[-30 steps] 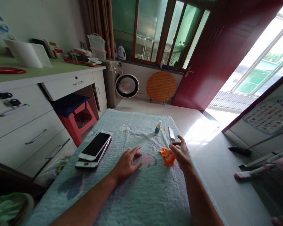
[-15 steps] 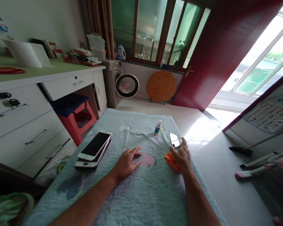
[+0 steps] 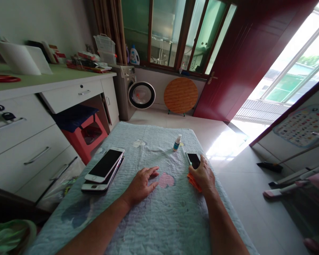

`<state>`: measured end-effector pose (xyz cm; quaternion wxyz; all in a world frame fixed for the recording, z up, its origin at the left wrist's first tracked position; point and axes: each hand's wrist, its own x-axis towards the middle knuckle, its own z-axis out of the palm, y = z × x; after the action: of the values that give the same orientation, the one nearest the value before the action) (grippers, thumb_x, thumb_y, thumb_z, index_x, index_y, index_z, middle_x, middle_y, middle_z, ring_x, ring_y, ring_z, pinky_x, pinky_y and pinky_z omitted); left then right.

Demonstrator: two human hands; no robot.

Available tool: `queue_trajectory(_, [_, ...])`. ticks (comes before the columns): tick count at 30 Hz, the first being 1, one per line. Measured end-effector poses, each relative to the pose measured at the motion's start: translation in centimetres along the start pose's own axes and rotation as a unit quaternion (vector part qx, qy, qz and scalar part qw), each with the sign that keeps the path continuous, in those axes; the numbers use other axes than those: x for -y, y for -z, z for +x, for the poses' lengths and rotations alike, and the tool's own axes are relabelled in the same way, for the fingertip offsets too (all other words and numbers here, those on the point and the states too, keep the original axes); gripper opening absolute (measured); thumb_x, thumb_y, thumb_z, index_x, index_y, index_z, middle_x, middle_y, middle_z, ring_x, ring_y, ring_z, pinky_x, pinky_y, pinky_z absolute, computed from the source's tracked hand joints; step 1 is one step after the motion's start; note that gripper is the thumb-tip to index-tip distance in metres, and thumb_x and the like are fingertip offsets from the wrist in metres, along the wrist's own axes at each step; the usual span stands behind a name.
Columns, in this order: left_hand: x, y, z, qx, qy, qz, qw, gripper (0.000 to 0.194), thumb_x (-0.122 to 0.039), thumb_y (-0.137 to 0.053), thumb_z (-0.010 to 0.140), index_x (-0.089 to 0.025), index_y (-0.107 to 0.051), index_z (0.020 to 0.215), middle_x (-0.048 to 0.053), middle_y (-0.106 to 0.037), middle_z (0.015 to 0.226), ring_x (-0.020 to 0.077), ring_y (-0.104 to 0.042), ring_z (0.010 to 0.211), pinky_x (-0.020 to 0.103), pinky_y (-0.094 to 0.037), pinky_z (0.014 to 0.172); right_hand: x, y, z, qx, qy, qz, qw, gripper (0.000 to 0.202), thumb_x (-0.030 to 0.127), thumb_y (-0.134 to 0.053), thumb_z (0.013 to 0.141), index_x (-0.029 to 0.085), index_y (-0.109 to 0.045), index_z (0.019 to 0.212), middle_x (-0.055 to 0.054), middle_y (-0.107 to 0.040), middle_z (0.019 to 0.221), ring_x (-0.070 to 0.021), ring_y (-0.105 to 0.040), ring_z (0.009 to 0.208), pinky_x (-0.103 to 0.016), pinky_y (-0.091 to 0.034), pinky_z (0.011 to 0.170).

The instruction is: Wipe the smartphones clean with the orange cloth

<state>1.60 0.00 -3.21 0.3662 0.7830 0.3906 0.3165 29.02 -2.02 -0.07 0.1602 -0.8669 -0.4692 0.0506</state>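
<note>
My right hand [image 3: 203,175] grips a white smartphone [image 3: 193,160] by its sides, thumb on the left and fingers on the right. Its dark screen faces up. An orange cloth [image 3: 194,182] lies under that hand, partly hidden by it. On the quilted cover, my left hand [image 3: 142,184] rests with fingers apart, holding nothing. To its left, a white smartphone [image 3: 105,164] with a black screen lies askew on other phones [image 3: 95,186] in a small stack. A small spray bottle [image 3: 177,142] with a white cap stands upright, left of and beyond the held phone.
The pale blue quilted cover [image 3: 159,219] spreads over the surface before me. Left are a white desk [image 3: 55,99] and a red stool [image 3: 89,134]. Behind stand a washing machine [image 3: 126,94] with its door open and a round wooden tabletop [image 3: 180,95]. A broom [image 3: 271,165] lies right.
The phone in my right hand has tilted, so its screen now looks dark instead of bright with glare. It sits slightly lower and left. My left hand stays put; the view has shifted slightly.
</note>
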Motion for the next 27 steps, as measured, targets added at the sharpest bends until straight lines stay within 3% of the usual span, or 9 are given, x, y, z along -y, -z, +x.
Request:
queue_trajectory(10, [0.11,0.01,-0.03,0.004,0.000,-0.007,1.000,0.050,-0.017,-0.064,0.076,-0.022,-0.056,0.125,0.007,-0.068,0.109,0.0219,-0.066,0.102,0.042,-0.049,0.099,0.78,1.03,-0.26,0.029,-0.008,-0.054,0.998,0.082,0.051,-0.052,0.082,0.018,-0.023,0.152,-0.014,-0.064,0.122,-0.0311,-0.060,0.110,-0.041,-0.045,0.088])
queue_trajectory(19, [-0.04,0.08,-0.04,0.001,-0.003,-0.011,1.000,0.048,-0.017,-0.063,0.076,-0.021,-0.058,0.123,0.007,-0.068,0.108,0.0214,-0.067,0.100,0.040,-0.050,0.097,0.61,0.77,-0.63,0.033,0.000,-0.085,0.996,0.082,0.053,-0.050,0.081,0.011,-0.029,0.149,-0.018,-0.052,0.134,-0.0345,-0.051,0.118,-0.042,-0.042,0.094])
queue_trajectory(27, [-0.05,0.08,-0.02,0.005,-0.004,-0.008,1.000,0.047,-0.016,-0.063,0.076,-0.019,-0.058,0.122,0.007,-0.067,0.107,0.0206,-0.067,0.100,0.040,-0.050,0.097,0.46,0.81,-0.87,0.018,-0.002,-0.097,0.995,0.073,0.054,-0.050,0.080,0.014,-0.042,0.140,-0.015,-0.055,0.127,-0.0338,-0.053,0.113,-0.041,-0.043,0.090])
